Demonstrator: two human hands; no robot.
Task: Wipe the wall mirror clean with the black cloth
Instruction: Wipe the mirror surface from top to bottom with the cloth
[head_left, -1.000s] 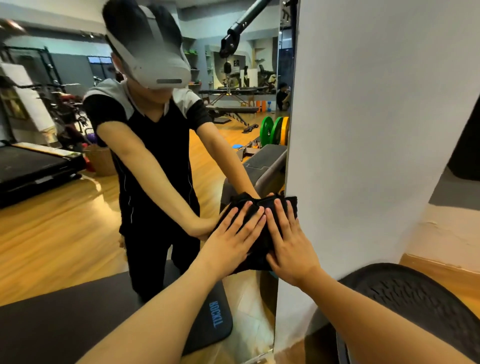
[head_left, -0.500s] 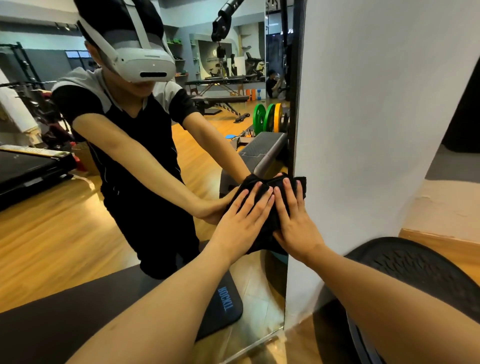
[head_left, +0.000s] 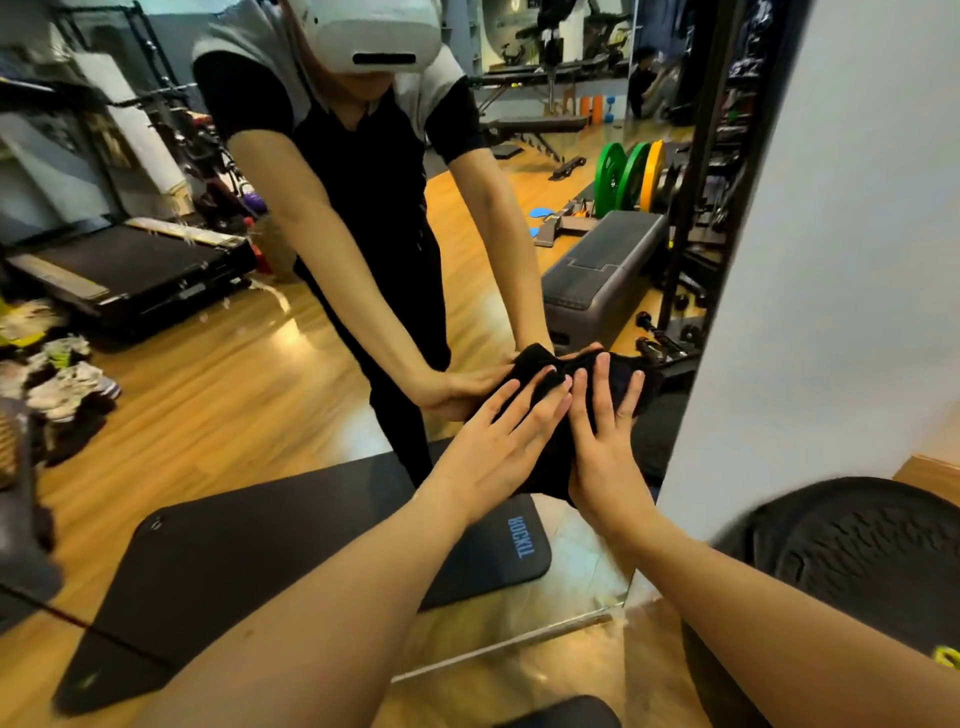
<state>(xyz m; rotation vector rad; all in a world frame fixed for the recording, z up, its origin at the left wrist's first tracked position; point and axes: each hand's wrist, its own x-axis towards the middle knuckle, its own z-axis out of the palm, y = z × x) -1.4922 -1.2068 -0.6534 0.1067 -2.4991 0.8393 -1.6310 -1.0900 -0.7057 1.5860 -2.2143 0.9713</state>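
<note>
The wall mirror (head_left: 218, 405) fills the left and middle of the head view and reflects a gym and a person wearing a white headset. A black cloth (head_left: 558, 447) lies flat against the glass near the mirror's lower right part. My left hand (head_left: 506, 441) presses on the cloth with straight, spread fingers. Beside it, my right hand (head_left: 605, 441) presses the cloth's right half the same way. Both palms hide much of the cloth. The hands' reflections meet them at the cloth's top edge.
A white wall (head_left: 841, 234) borders the mirror's right edge. A black mesh chair (head_left: 857, 551) stands low at the right, close under my right forearm. The mirror's bottom edge (head_left: 498, 647) meets the wooden floor. Reflected: a black mat, a bench, weight plates.
Both hands slid the cloth leftward along the glass, away from the mirror's right edge. My view has moved closer and lower, so more of the mirror's bottom shows.
</note>
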